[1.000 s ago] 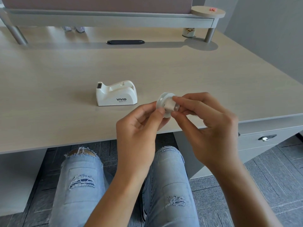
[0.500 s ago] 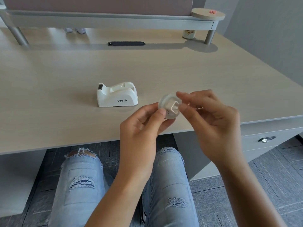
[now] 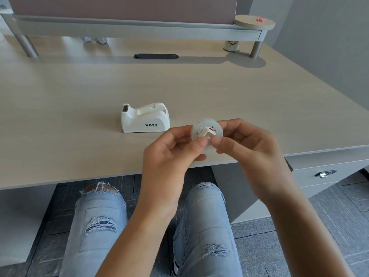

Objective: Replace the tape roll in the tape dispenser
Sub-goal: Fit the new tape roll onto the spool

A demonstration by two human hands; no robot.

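A white tape dispenser (image 3: pixel 145 118) marked VIVID stands on the desk with its roll slot bare. Right of it, above the desk's front edge, both hands hold a clear tape roll (image 3: pixel 206 126) with a white hub in its centre. My left hand (image 3: pixel 171 154) pinches the roll's lower left rim with thumb and forefinger. My right hand (image 3: pixel 247 148) holds the right side, its fingertips on the white hub. The roll's face is turned toward me.
The light wood desk (image 3: pixel 79 116) has a black cable slot (image 3: pixel 155 56) at the back and a raised grey shelf (image 3: pixel 139 29) behind it. A small cup (image 3: pixel 231 45) stands under the shelf's right end. A drawer handle (image 3: pixel 325 174) sits at the right.
The roll has turned in my fingers and my right fingertips have closed back onto the hub. The hands stay in front of the dispenser.
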